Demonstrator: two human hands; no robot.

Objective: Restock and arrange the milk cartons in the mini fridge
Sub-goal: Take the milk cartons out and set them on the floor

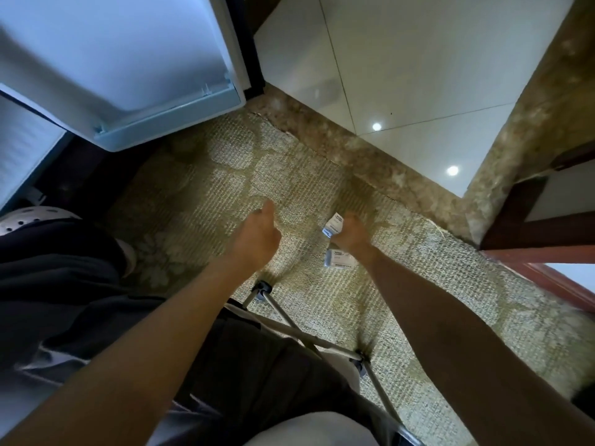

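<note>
I look straight down at a patterned beige carpet. My right hand (351, 235) is closed around small white milk cartons with blue print (333, 227), one sticking out above the fist and another (341, 261) below it. My left hand (259, 236) hangs beside it over the carpet, fingers curled loosely, thumb pointing forward, holding nothing that I can see. The mini fridge's open white door (167, 120) fills the upper left; its inner side shows an empty-looking bottom rack. The fridge interior is out of sight.
A folding stool with metal legs (283, 313) stands under me. Dark trousers and a white perforated shoe (29, 218) are at the left. Marble threshold (370, 156), glossy white tiles and a wooden door frame (528, 233) lie to the right.
</note>
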